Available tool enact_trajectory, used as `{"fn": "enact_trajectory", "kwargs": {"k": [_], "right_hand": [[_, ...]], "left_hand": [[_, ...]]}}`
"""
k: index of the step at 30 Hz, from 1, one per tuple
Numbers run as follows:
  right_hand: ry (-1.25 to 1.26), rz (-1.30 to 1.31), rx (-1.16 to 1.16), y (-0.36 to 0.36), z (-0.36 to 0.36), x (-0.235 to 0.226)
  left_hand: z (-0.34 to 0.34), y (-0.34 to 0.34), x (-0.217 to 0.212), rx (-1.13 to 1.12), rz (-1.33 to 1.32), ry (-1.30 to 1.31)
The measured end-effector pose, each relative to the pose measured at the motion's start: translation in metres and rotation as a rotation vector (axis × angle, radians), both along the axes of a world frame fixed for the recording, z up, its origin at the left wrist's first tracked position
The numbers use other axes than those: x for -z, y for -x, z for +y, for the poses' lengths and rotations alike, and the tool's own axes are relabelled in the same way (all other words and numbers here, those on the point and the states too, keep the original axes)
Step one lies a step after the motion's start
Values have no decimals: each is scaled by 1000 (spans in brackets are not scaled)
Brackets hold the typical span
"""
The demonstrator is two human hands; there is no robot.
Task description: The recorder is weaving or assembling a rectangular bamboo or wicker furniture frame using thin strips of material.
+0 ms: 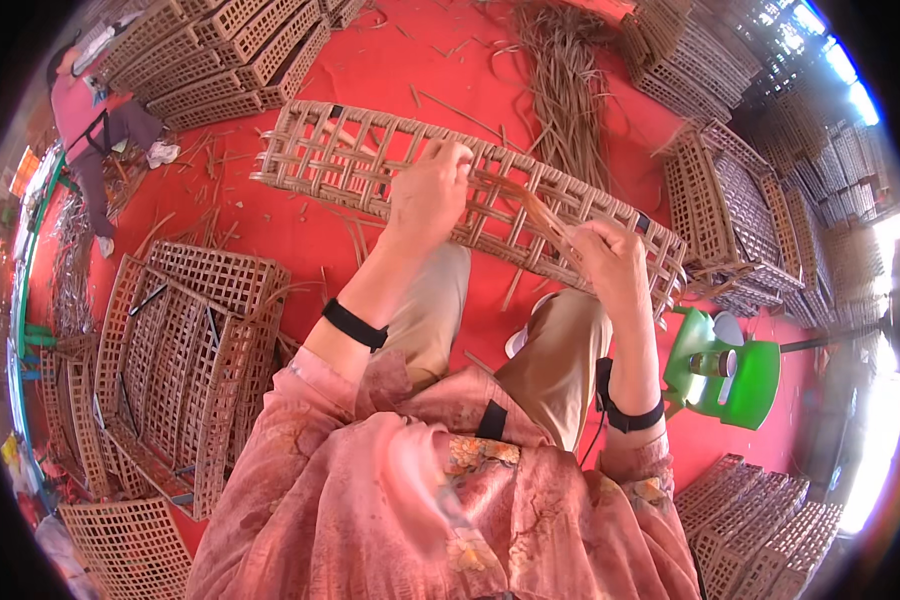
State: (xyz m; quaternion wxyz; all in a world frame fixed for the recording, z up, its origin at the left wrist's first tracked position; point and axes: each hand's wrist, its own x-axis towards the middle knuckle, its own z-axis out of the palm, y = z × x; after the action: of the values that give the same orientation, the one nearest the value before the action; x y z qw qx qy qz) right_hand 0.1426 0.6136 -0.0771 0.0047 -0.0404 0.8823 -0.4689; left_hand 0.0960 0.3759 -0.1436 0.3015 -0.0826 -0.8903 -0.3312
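Note:
A long woven rattan basket [360, 185], its side an open grid of brown strands, lies tilted across my knees. My left hand [430, 195] is closed at its upper middle, with curled fingers over the lattice near the rim. A flat brown rattan strip [542, 215] runs from the weave to my right hand [610, 258], which pinches its end in front of the basket's right half. The strip is slightly blurred. What lies under my left fingers is partly hidden.
Stacked woven baskets [185, 370] stand at left, more baskets [730, 205] at right. A bundle of loose strips [565, 95] lies on the red floor ahead. A green plastic stool [750, 385] bearing a can [713, 363] is at right. Another person [95, 125] sits far left.

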Motion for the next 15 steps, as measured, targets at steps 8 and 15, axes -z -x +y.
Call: {"fn": "enact_trajectory", "kwargs": {"k": [8,15], "right_hand": [[29,-75,8,-1,-8,-8],[-10,53,-27,15,-5,17]], "left_hand": [[5,6,-1,-10,-173,-58],[-3,13,-8,27,-236,-60]]}}
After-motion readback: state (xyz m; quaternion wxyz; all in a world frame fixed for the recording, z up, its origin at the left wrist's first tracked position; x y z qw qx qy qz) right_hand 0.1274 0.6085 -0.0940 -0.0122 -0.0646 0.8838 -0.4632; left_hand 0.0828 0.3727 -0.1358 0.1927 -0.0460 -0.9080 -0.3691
